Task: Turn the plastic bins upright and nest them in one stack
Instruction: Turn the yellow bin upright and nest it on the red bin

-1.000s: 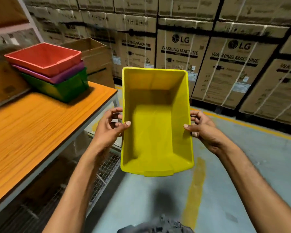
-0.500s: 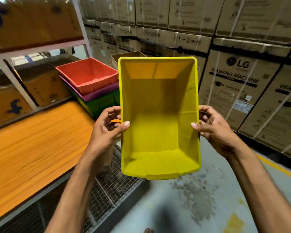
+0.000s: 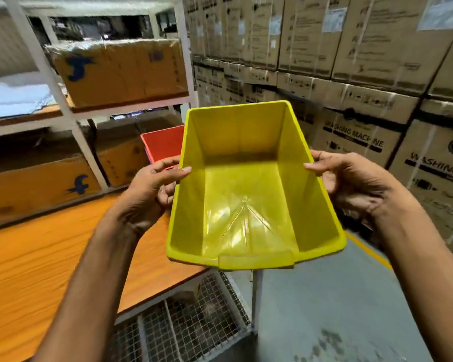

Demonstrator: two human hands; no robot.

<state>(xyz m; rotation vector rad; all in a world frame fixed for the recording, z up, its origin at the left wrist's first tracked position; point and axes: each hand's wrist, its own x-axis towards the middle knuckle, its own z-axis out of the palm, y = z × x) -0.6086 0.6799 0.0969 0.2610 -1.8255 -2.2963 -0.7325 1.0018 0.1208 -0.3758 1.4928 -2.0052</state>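
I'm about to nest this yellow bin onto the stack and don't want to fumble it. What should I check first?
1. Left hand and right hand both grip the yellow bin by its side rims: ok.
2. Yellow bin empty, mouth facing the person: ok.
3. Red bin open side up: ok.
4. Yellow bin lined up over the red bin: not ok, it is held in the air in front of it.
5. Stack under the red bin straight: cannot tell, hidden behind the yellow bin.
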